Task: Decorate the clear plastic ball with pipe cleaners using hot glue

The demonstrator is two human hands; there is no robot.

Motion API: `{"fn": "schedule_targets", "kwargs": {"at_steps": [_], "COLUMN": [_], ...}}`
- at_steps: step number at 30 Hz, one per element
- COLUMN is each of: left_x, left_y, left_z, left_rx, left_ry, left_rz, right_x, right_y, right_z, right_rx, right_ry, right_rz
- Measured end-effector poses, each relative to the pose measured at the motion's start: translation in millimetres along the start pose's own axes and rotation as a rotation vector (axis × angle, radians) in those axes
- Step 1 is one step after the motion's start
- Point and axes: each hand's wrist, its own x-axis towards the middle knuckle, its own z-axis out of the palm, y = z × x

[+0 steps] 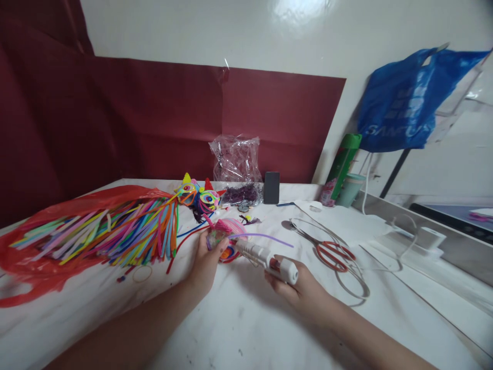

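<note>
Left hand (pixel 204 264): fingers bent around a small multicoloured craft piece (pixel 230 226), pink on top, held just above or against the counter (pixel 239 329); which of the two, cannot tell. The thumb lies along its near side. Right hand (pixel 298 288): fingers wrapped around the grip of a white glue gun (pixel 265 258), nozzle directed left at the craft piece. Contact between nozzle and piece cannot be made out. A purple pipe cleaner (pixel 267 237) extends rightward from the piece, passing beyond the glue gun.

Left side: a loose bundle of pipe cleaners (pixel 127 234), many colours, on a red plastic bag (pixel 46 277). Behind the craft piece: two decorated balls side by side, one with a yellow point (pixel 188 195), one with red points (pixel 208 201). To their right, dark purple material in clear wrapping (pixel 246 194), then a dark upright slab (pixel 271 188), resembling a phone.

Right side: orange-handled scissors (pixel 333 256), blades toward the back, near a pale cable (pixel 364 294).
</note>
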Motion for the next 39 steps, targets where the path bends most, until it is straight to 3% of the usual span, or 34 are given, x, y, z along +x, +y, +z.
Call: {"fn": "schedule_targets", "kwargs": {"at_steps": [8,24,31,39], "left_x": [-2.9,-0.9,-3.8,0.0], "left_y": [5.4,0.8,6.6,1.8], "left_z": [0.6,-0.2,1.0,-1.5], "left_rx": [0.033,0.008,0.010,-0.026], "left_ry": [0.063,-0.021,0.036,0.013], "left_rz": [-0.054,0.011,-0.053,-0.026], "right_x": [-0.5,-0.6,0.4,0.0], "right_y": [0.6,1.8,5.3,6.3], "right_z": [-0.4,0.5,-0.2,-1.3], "right_rx": [-0.030,-0.009,-0.012,-0.016], "right_ry": [-0.005,0.001,-0.003,-0.007], "right_rz": [0.003,-0.004,0.004,0.012]}}
